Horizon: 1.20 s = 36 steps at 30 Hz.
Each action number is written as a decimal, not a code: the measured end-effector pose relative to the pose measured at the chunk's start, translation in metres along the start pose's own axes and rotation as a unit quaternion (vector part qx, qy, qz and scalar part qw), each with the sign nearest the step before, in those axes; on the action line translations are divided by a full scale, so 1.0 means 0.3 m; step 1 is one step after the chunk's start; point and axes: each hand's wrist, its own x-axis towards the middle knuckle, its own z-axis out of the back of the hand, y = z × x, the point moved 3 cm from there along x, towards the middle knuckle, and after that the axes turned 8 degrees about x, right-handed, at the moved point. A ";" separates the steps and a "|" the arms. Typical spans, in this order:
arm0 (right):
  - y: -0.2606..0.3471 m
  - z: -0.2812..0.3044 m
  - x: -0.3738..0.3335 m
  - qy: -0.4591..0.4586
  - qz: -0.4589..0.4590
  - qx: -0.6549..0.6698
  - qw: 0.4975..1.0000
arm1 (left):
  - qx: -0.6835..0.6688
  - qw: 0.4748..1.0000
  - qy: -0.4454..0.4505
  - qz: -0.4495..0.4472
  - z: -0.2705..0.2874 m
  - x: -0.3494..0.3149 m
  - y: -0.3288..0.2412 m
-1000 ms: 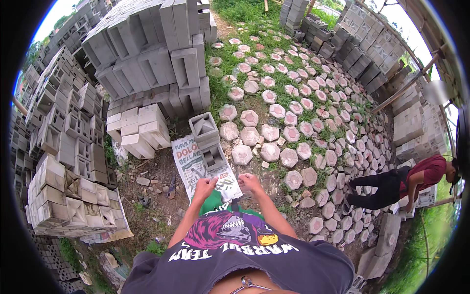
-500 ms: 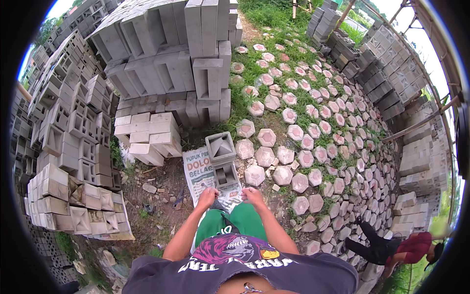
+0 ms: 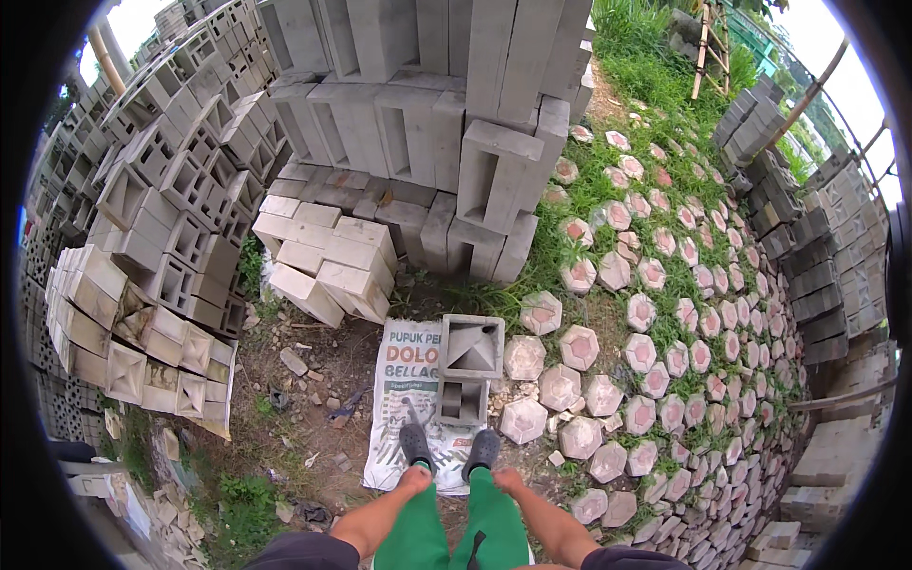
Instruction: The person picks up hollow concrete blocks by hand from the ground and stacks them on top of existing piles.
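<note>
My left hand [image 3: 415, 478] is curled against the outer side of my green trousers [image 3: 415, 527] near the knee. Beside the other leg, my right hand [image 3: 509, 481] also looks closed; anything inside either hand is hidden. In front of my dark clogs [image 3: 481, 448] lies a printed white sack [image 3: 388, 446] spread on the ground. On its right part sits a grey concrete vent block [image 3: 473, 326] with a slanted inner face. A second hollow block [image 3: 477, 424] adjoins its near side. Both hands are apart from the blocks.
Tall stacks of grey blocks [image 3: 418, 133] rise ahead, with a low pale pile [image 3: 332, 237] at their foot. More vent blocks [image 3: 204, 389] stand left. Hexagonal pavers [image 3: 579, 351] cover the grassy ground at right. Stone bits [image 3: 294, 361] litter the soil.
My view has shifted, and the clogs and more of the sack now show. My hands have drawn apart from in front of the knees to the trousers' outer sides. The person at right has left view.
</note>
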 end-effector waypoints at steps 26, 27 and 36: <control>0.081 -0.087 1.352 -0.032 0.099 -0.003 0.995 | -0.082 0.985 -0.116 -0.100 -0.182 1.432 -0.039; 0.095 -0.084 1.381 -0.039 0.125 0.009 0.991 | -0.101 0.977 -0.143 -0.123 -0.193 1.449 -0.045; 0.165 -0.144 1.467 -0.105 0.192 -0.035 0.975 | -0.118 0.978 -0.143 -0.097 -0.215 1.600 0.030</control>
